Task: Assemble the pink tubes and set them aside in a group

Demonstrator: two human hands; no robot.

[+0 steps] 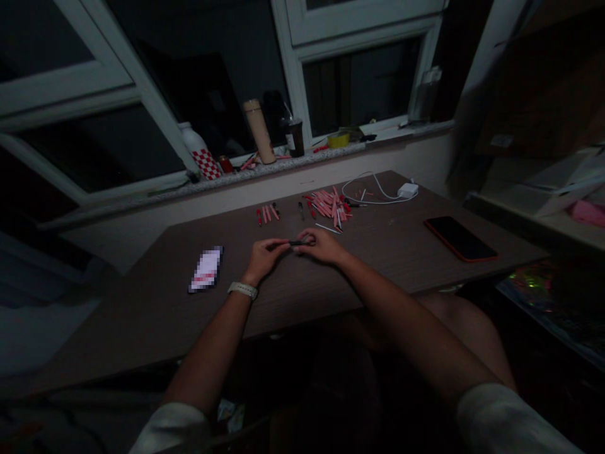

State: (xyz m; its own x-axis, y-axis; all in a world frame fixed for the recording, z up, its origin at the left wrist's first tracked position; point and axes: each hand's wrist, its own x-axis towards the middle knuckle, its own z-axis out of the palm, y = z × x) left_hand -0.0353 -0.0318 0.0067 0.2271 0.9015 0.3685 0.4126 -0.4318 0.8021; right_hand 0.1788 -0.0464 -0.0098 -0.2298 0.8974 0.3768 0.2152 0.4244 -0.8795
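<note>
Over the middle of a dark wooden table (155,315), my left hand (265,257) and my right hand (322,246) meet, both closed in a pinch on one thin dark pen (299,242) held level between them. The left wrist wears a pale band. Just beyond the hands lies a heap of several pink and red pen parts (331,205). A short row of a few red and dark pens (269,213) lies to its left. A thin white refill (327,228) lies close to my right hand.
A blurred-out card (207,269) lies left of my hands. A dark phone in a red case (460,238) is at the right, a white charger with cable (406,190) at the back. The windowsill holds a checked bottle (201,151), a tall flask (259,131) and a cup (294,136).
</note>
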